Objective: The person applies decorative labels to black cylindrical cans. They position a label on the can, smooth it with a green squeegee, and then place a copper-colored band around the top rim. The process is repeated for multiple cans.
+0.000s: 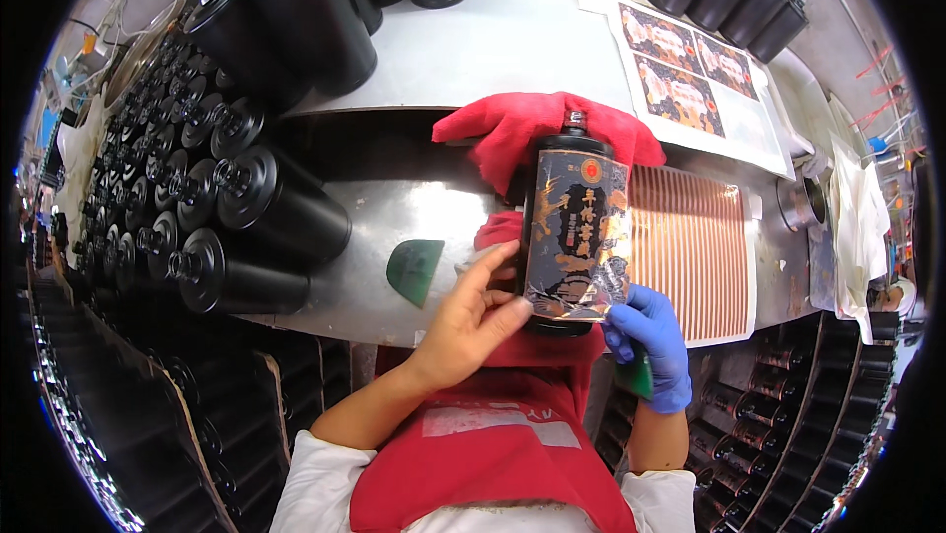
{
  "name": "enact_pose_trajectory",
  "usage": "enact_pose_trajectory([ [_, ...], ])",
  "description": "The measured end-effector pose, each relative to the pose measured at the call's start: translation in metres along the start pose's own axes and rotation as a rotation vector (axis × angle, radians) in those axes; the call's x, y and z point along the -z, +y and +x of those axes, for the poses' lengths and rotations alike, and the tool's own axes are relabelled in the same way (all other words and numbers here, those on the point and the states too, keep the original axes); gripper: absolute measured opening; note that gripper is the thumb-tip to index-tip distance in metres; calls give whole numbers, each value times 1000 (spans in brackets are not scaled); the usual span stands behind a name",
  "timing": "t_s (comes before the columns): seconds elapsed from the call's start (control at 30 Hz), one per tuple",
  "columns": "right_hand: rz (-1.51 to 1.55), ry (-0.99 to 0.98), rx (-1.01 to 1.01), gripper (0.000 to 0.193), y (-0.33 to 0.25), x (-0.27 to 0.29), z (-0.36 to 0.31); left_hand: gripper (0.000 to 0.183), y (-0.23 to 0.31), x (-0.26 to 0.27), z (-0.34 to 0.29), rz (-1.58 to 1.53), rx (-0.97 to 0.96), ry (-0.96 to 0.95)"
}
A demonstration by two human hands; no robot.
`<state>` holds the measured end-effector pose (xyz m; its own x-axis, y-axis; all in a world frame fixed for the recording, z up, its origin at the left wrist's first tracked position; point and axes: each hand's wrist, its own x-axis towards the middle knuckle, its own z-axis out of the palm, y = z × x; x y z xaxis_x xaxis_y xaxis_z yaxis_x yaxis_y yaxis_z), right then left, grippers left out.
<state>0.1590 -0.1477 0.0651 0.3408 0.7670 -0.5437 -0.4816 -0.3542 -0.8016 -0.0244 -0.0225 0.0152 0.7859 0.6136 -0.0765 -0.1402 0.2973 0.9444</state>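
A black bottle (564,329) lies before me, its neck (574,122) pointing away, resting on red cloth (522,122). A dark label (578,233) with gold and orange patterns covers its upper side; its lower right corner stands off the bottle. My bare left hand (475,314) is at the bottle's left side, fingers apart, thumb tip by the label's lower left corner. My right hand (650,341), in a blue glove, is closed around a green scraper (636,375), its fingertips also at the label's lower right corner. A second green scraper (415,270) lies on the metal table left of the bottle.
Black bottles (271,200) lie stacked at the left; more stand upright (310,16) at the far left and far right. A sheet with brown stripes (690,247) lies right of the bottle. Farther off is a sheet of printed labels (690,80). Racks of bottles (754,405) are below the table.
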Motion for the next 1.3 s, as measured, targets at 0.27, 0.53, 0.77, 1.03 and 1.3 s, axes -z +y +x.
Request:
enact_pose_trajectory([
  [0.27, 337, -121, -14, 16, -13, -21, 0, 67, 16, -16, 3, 451, -197, 119],
  [0.53, 120, -77, -51, 16, -6, -1, -6, 27, 10, 3, 1, 122, 96, 8],
  [0.77, -147, 20, -15, 15, -2, 1, -7, 26, 30, 2, 11, -226, 380, 25],
  [1.03, -146, 29, -33, 14, 8, 10, 3, 8, 24, -1, 6, -78, 330, 85],
  [1.3, -130, 29, -46, 13, 7, 9, 6, 9, 25, 1, 7, -51, 337, 83],
])
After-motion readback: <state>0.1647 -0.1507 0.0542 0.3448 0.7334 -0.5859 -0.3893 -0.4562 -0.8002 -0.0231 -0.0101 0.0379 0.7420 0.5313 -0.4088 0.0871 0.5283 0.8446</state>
